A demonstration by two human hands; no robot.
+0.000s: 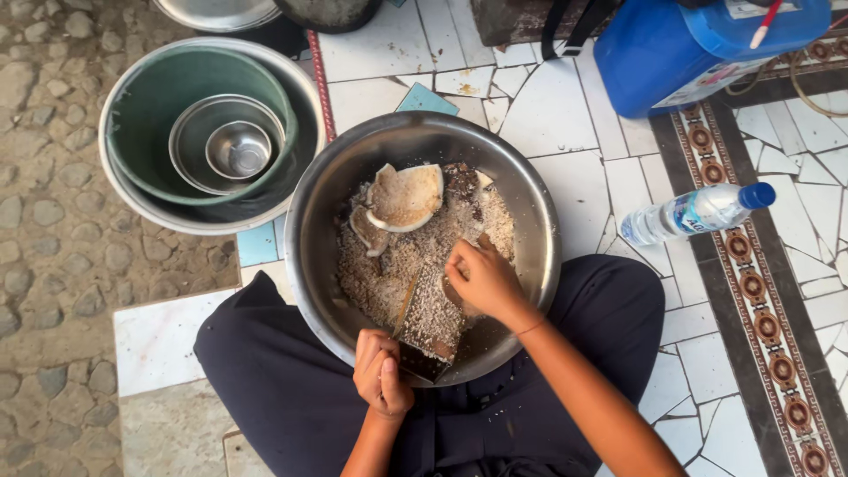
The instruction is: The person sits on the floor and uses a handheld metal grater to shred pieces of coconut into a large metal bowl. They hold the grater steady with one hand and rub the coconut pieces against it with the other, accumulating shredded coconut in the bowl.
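Left hand (382, 374) is clamping its grip round the near end of the grater (430, 320), propping it slanted inside the steel bowl (530, 212) so shreds land there. Right hand (481, 280) is pressing a coconut piece (485, 241) onto it, just beyond the left grip.

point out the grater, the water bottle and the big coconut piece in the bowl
grater (430, 314), head view, on its shred-covered face
water bottle (693, 213), head view, on the middle of its clear body
coconut piece (406, 196), head view, on its pale inner side
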